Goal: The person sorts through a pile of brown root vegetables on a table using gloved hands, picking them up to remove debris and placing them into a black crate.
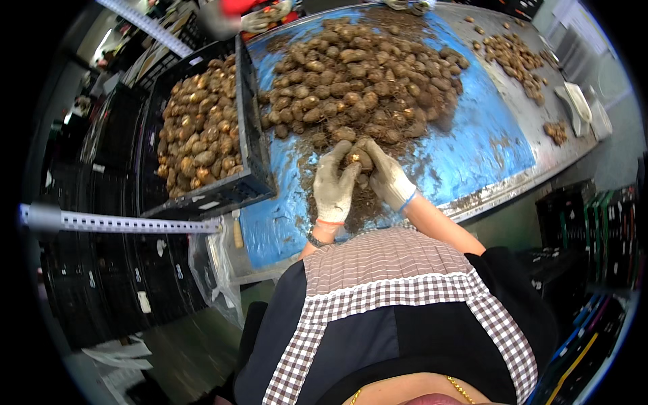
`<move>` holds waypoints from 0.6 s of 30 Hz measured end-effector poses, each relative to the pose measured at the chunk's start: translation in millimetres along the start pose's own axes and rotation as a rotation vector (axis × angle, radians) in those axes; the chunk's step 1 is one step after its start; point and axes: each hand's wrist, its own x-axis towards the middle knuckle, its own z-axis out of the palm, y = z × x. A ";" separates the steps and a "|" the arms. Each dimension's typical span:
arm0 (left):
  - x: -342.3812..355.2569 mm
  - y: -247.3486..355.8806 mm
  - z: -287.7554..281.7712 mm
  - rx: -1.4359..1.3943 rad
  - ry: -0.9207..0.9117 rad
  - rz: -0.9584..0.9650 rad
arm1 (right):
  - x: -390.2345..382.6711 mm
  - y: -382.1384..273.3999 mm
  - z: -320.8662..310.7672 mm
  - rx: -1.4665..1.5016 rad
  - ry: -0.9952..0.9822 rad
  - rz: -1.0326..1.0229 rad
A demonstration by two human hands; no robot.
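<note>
My left hand (333,185) and my right hand (388,174), in dirty pale work gloves, are closed around a brown root tuber (358,159) with a pale orange spot. Just beyond them lies a large pile of hairy brown tubers (364,74) on a blue plastic sheet (486,138), with loose soil and root fibres under and around my hands. To the left, a black crate (251,128) is heaped with cleaner-looking tubers (199,135).
The metal table (493,71) holds small tubers (516,54) at the right, near white plastic scoops (577,111). Black crates (101,263) stand left and right (584,229). A white perforated rail (121,222) crosses at left. Gloved hands of other people (256,21) show at the far edge.
</note>
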 end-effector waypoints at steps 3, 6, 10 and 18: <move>3.6 -1.0 -5.3 0.251 -0.057 0.140 | -0.4 3.3 -0.2 -0.235 0.069 -0.106; 0.1 -6.6 -13.7 0.229 -0.157 -0.077 | 3.4 3.9 3.8 -0.081 0.070 0.258; -13.5 -25.1 -16.9 0.687 -0.013 0.206 | 7.9 19.8 10.5 -0.170 0.052 0.232; -23.1 -47.3 -23.8 0.227 0.117 -0.144 | 28.5 31.1 -3.5 -0.448 -0.107 0.056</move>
